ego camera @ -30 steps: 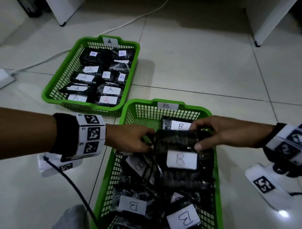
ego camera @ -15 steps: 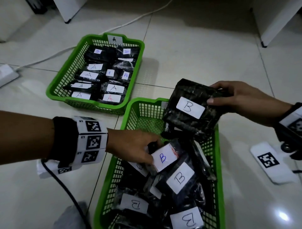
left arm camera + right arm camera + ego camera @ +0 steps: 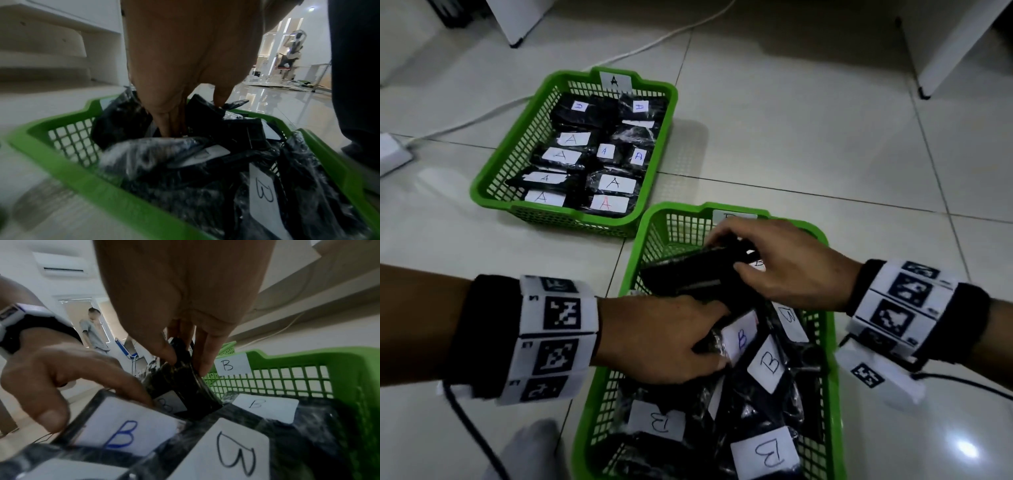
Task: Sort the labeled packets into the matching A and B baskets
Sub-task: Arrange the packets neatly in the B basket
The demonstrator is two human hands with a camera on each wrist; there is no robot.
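Two green baskets stand on the tiled floor. Basket A (image 3: 551, 214), far left, holds several black packets labeled A. Basket B (image 3: 671, 207) (image 3: 308, 356) (image 3: 61, 116), nearer, is piled with black packets labeled B. My right hand (image 3: 726, 253) (image 3: 186, 365) pinches a black packet (image 3: 688, 274) (image 3: 185, 386) edge-up over the far end of basket B; its label is hidden. My left hand (image 3: 719, 337) (image 3: 193, 115) reaches into basket B and grips a packet with a blue B label (image 3: 739, 337) (image 3: 123, 423), thumb on the label's edge.
A white cable (image 3: 465, 120) runs across the floor behind basket A to a white block (image 3: 390, 157) at the left edge. White furniture legs (image 3: 945, 51) stand at the back. A white tag card (image 3: 876, 377) lies right of basket B. A person (image 3: 90, 327) stands far off.
My right hand has brought its B packet down from above the basket's far right corner into the far end of basket B, turned on edge. My left hand keeps hold of the blue-B packet.
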